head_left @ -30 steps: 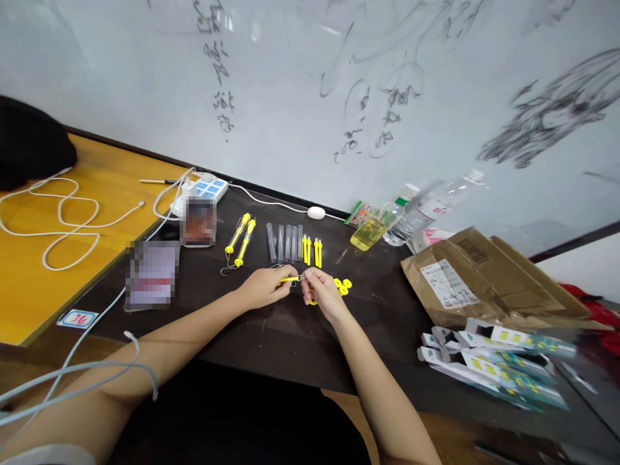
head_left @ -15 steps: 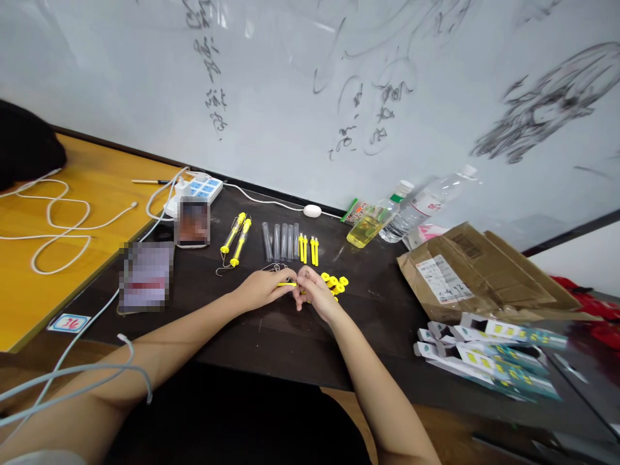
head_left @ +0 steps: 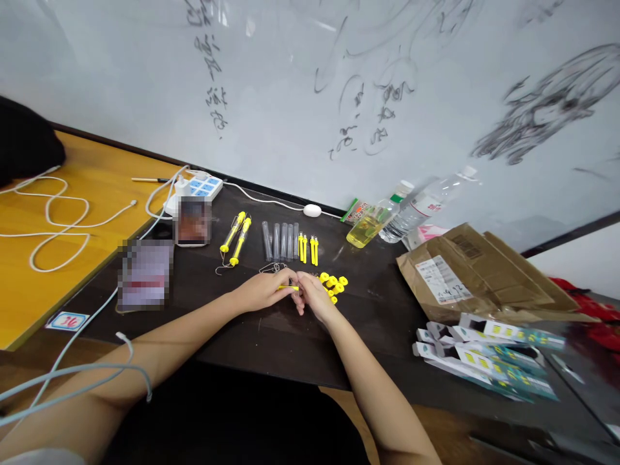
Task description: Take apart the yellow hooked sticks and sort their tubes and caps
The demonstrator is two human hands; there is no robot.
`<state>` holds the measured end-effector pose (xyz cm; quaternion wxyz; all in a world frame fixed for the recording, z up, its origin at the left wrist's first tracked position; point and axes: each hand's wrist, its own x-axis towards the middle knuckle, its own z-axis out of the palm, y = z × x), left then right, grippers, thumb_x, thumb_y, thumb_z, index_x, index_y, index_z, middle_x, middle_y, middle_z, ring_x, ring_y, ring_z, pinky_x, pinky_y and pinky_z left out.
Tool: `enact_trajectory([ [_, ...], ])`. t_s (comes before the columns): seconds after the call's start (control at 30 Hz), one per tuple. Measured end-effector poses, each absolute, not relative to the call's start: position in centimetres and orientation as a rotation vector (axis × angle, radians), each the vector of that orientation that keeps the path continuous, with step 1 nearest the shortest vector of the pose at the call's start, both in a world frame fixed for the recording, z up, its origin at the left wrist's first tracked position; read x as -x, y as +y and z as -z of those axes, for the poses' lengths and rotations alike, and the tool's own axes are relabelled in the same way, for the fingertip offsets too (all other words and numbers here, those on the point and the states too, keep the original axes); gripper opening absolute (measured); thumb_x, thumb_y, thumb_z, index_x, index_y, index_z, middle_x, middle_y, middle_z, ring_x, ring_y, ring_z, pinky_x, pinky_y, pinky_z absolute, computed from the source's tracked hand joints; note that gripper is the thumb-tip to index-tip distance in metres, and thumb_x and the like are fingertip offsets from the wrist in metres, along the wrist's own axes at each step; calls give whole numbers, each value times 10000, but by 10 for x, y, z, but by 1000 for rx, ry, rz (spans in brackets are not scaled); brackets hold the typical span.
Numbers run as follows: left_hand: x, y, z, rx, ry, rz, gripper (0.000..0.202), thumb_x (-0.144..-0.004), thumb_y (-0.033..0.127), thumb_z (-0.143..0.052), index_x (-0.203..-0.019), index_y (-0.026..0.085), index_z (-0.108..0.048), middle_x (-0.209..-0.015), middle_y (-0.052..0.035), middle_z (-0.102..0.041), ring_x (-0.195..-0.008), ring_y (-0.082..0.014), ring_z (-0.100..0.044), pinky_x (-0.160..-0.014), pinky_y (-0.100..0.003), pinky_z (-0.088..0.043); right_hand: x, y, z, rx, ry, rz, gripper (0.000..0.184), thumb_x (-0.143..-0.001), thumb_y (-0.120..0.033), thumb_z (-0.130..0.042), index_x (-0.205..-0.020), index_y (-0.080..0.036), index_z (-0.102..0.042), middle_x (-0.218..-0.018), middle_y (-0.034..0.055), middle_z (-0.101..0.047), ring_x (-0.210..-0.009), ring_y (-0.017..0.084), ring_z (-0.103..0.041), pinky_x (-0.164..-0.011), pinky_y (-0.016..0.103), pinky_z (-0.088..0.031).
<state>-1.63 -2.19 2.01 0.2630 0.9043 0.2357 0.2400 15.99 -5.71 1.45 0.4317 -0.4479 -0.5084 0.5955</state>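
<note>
A: Left hand [head_left: 266, 289]?

B: Thumb and forefinger pinched around a thin yellow stick [head_left: 287, 287], no spare gap. Stick low over the tabletop [head_left: 271, 339], near the front middle, between both hands.

A: Right hand [head_left: 314, 296]?

B: Fingers curled in, tips at the left fingertips. Impossible to say whether gripping anything.

A: Handling of the stick?

B: Probably light, stiff plastic; smooth, maybe a bit slippery, likely to snap if levered. Best pinched mid-length, right end left free.

A: Further out?

B: Wire hooks [head_left: 272, 267] just beyond the left hand, probably tangle-prone. Yellow caps [head_left: 340, 288] just beside the right hand. Behind: a row of clear tubes [head_left: 283, 241], likely light and crackable, best taken by the sides; yellow rods [head_left: 312, 250] next to them. Two hooked yellow tubes [head_left: 240, 243] to the left. Bottles [head_left: 367, 227], cardboard package [head_left: 484, 265] well off right.

A: Unclear bits?

B: Left end of the stick, under the left hand. Thin glint near the right fingertips, maybe wire. Inside of the right hand hidden; cap count uncertain. Two pixelated items at left unreadable.
</note>
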Motion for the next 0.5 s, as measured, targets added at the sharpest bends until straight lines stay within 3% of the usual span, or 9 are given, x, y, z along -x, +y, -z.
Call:
enact_trajectory([
  [0.27,13,-20,-8,-2455,697,-638,226,-961,325,-311,-1110,214,-439,-1000,-54,-637,-873,-189,-642,-735,-277,-451,-146,-63,-17,999,-1071,-1559,303,-823,-461,-526,-717,-211,-393,-397,-102,-435,-282,63,-348,-250,180,-376],
  [0.5,12,-20,-5,-2369,646,-702,217,-961,311,-306,-1082,209,-455,-967,-37,-620,-828,-161,-624,-734,-262,-439,-144,-64,-17,930,-1025,-1590,307,-811,-455,-549,-719,-211,-387,-432,-93,-483,-276,62,-361,-260,205,-418],
])
